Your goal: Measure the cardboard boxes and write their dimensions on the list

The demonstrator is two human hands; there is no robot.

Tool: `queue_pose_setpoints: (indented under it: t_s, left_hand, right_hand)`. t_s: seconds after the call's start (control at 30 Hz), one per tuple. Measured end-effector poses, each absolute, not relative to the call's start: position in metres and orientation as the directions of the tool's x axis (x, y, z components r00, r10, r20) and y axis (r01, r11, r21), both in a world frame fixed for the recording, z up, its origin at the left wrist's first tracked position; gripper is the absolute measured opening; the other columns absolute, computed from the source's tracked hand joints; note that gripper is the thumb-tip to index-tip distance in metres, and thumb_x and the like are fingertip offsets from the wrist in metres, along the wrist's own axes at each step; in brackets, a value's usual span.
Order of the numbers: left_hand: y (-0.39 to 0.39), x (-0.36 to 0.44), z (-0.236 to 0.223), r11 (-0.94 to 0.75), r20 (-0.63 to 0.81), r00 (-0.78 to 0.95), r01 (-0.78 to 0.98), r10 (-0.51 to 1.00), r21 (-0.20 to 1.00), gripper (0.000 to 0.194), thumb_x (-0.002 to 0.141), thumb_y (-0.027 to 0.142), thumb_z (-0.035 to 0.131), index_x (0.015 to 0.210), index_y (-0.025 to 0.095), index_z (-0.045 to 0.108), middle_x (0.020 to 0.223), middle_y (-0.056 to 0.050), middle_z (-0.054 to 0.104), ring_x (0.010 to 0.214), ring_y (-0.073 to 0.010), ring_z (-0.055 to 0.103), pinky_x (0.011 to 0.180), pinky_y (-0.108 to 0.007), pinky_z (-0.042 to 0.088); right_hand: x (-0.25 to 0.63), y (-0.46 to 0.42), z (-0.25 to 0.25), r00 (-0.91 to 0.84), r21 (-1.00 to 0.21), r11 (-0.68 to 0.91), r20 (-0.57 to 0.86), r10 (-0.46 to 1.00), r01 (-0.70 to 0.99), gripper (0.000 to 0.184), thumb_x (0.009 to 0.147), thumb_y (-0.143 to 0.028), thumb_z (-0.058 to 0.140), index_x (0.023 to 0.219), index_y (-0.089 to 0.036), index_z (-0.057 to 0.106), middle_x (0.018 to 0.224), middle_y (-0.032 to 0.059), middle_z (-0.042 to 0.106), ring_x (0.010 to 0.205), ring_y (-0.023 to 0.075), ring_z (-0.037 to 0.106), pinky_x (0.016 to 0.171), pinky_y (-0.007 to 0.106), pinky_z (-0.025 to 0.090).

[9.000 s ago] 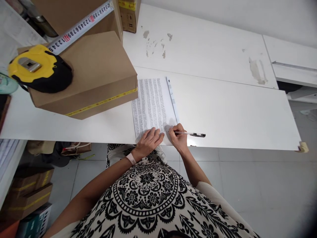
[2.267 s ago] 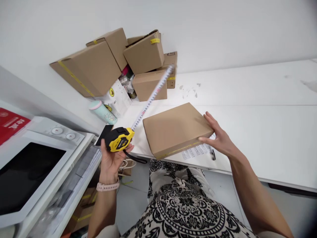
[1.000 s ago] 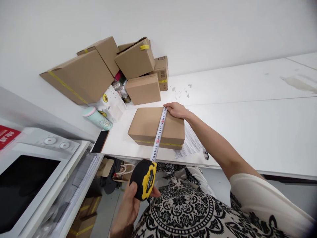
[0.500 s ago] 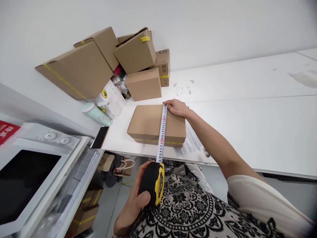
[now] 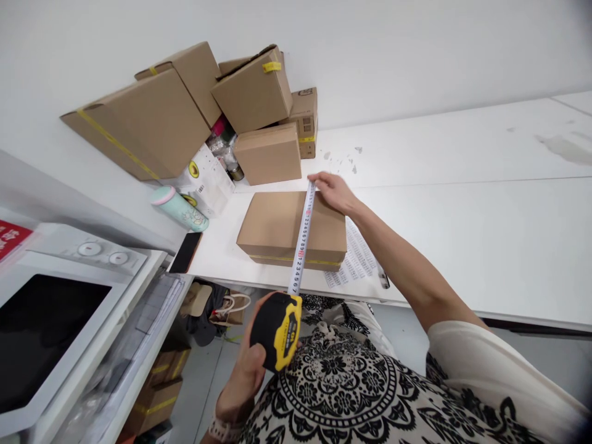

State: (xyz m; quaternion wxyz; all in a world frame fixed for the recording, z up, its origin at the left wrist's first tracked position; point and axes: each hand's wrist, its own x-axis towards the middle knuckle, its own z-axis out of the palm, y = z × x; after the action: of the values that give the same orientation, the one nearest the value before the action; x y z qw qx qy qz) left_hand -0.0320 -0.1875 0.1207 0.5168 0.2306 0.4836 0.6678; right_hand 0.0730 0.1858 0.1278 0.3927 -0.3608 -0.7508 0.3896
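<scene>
My left hand (image 5: 247, 373) is closed round the black and yellow case of a tape measure (image 5: 276, 333), just off the table's front edge. Its white blade (image 5: 301, 240) runs out across the top of a closed cardboard box (image 5: 272, 219) on the table. At the far end of the blade, my right hand (image 5: 333, 192) pinches the tip, a little beyond the box's back edge. A strip of yellow tape shows along the box's front side. Under the box's right side lies a printed sheet (image 5: 358, 256), partly covered, with a pen (image 5: 383, 277) beside it.
Several cardboard boxes (image 5: 148, 123) are stacked against the wall at the back left. A mint tumbler (image 5: 180, 208) leans near a white avocado-print package (image 5: 210, 182). A black phone (image 5: 185, 253) lies at the table's left corner, and a microwave (image 5: 55, 320) stands at the left.
My right hand has lifted the blade's tip up and away past the box's back edge. The tape case in my left hand has shifted slightly left and tilted, so the blade slants more.
</scene>
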Motion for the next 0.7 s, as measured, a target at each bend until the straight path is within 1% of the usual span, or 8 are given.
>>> queue_pose_setpoints:
  t_s: [0.1, 0.2, 0.27, 0.4, 0.47, 0.53, 0.6, 0.7]
  left_hand:
    - [-0.169, -0.051, 0.119, -0.282, 0.019, -0.635, -0.316, 0.772, 0.906, 0.070, 0.065, 0.072, 0.080, 0.119, 0.029, 0.075, 0.126, -0.010, 0.072, 0.123, -0.0410, 0.063, 0.100, -0.055, 0.056]
    - [-0.141, -0.080, 0.116, -0.495, 0.225, -0.796, -0.106, 0.562, 0.862, 0.063, 0.065, 0.071, 0.078, 0.114, 0.032, 0.075, 0.130, -0.005, 0.070, 0.126, -0.0384, 0.062, 0.101, -0.053, 0.055]
    - [-0.122, -0.101, 0.108, -0.533, 0.268, -0.813, -0.061, 0.518, 0.844, 0.061, 0.066, 0.072, 0.078, 0.112, 0.032, 0.075, 0.129, -0.004, 0.070, 0.126, -0.0368, 0.062, 0.100, -0.049, 0.055]
    - [-0.093, -0.135, 0.081, -0.542, 0.220, -0.804, -0.145, 0.552, 0.828, 0.068, 0.062, 0.075, 0.080, 0.112, 0.030, 0.074, 0.129, -0.006, 0.070, 0.125, -0.0338, 0.061, 0.101, -0.045, 0.054]
    - [-0.085, -0.145, 0.070, -0.520, 0.146, -0.781, -0.252, 0.608, 0.816, 0.069, 0.061, 0.074, 0.081, 0.113, 0.030, 0.074, 0.129, -0.006, 0.070, 0.124, -0.0327, 0.061, 0.102, -0.047, 0.052]
    - [-0.081, -0.150, 0.069, -0.473, 0.063, -0.743, -0.356, 0.666, 0.806, 0.074, 0.059, 0.075, 0.080, 0.115, 0.028, 0.073, 0.128, -0.008, 0.070, 0.122, -0.0336, 0.062, 0.102, -0.051, 0.051]
    - [-0.080, -0.151, 0.079, -0.447, 0.024, -0.719, -0.404, 0.694, 0.798, 0.081, 0.058, 0.078, 0.077, 0.119, 0.026, 0.071, 0.128, -0.011, 0.070, 0.119, -0.0358, 0.063, 0.102, -0.055, 0.051]
    - [-0.081, -0.147, 0.110, -0.476, 0.088, -0.723, -0.353, 0.685, 0.806, 0.084, 0.060, 0.081, 0.072, 0.123, 0.025, 0.068, 0.129, -0.012, 0.069, 0.119, -0.0365, 0.064, 0.101, -0.054, 0.052]
  right_hand:
    - [0.094, 0.180, 0.118, -0.109, -0.912, 0.409, 0.411, 0.905, -0.036, 0.039, 0.100, -0.051, 0.045, 0.113, -0.025, 0.071, 0.124, 0.0073, 0.074, 0.114, 0.0221, 0.067, 0.103, 0.044, 0.051]
    - [0.126, 0.153, 0.096, 0.057, -0.945, 0.302, 0.297, 0.953, -0.122, 0.040, 0.097, -0.056, 0.050, 0.110, -0.024, 0.070, 0.121, 0.0086, 0.074, 0.107, 0.0212, 0.070, 0.098, 0.044, 0.054]
    - [0.145, 0.124, 0.072, 0.089, -0.966, 0.216, 0.205, 0.975, -0.140, 0.038, 0.095, -0.054, 0.053, 0.104, -0.023, 0.072, 0.115, 0.0100, 0.076, 0.105, 0.0229, 0.071, 0.097, 0.046, 0.055]
    - [0.163, 0.064, 0.020, -0.076, -0.997, 0.052, 0.056, 0.996, -0.061, 0.032, 0.090, -0.039, 0.057, 0.113, -0.024, 0.074, 0.127, 0.0094, 0.073, 0.117, 0.0269, 0.068, 0.105, 0.052, 0.051]
    - [0.164, 0.043, 0.006, -0.231, -0.998, 0.053, 0.055, 0.971, -0.014, 0.047, 0.084, -0.031, 0.060, 0.131, -0.030, 0.068, 0.147, 0.0061, 0.062, 0.135, 0.0284, 0.058, 0.113, 0.053, 0.046]
    - [0.164, 0.032, 0.008, -0.360, -0.995, 0.104, 0.094, 0.928, 0.008, 0.062, 0.083, -0.031, 0.061, 0.145, -0.038, 0.058, 0.162, 0.0013, 0.046, 0.147, 0.0295, 0.045, 0.115, 0.053, 0.045]
    - [0.166, 0.027, 0.026, -0.417, -0.981, 0.192, 0.160, 0.895, 0.035, 0.064, 0.087, -0.037, 0.061, 0.150, -0.044, 0.050, 0.169, -0.0030, 0.034, 0.153, 0.0305, 0.036, 0.112, 0.053, 0.049]
    - [0.170, 0.026, 0.068, -0.405, -0.934, 0.329, 0.251, 0.879, 0.136, 0.063, 0.092, -0.048, 0.061, 0.152, -0.052, 0.043, 0.170, -0.0061, 0.029, 0.150, 0.0319, 0.039, 0.100, 0.051, 0.057]
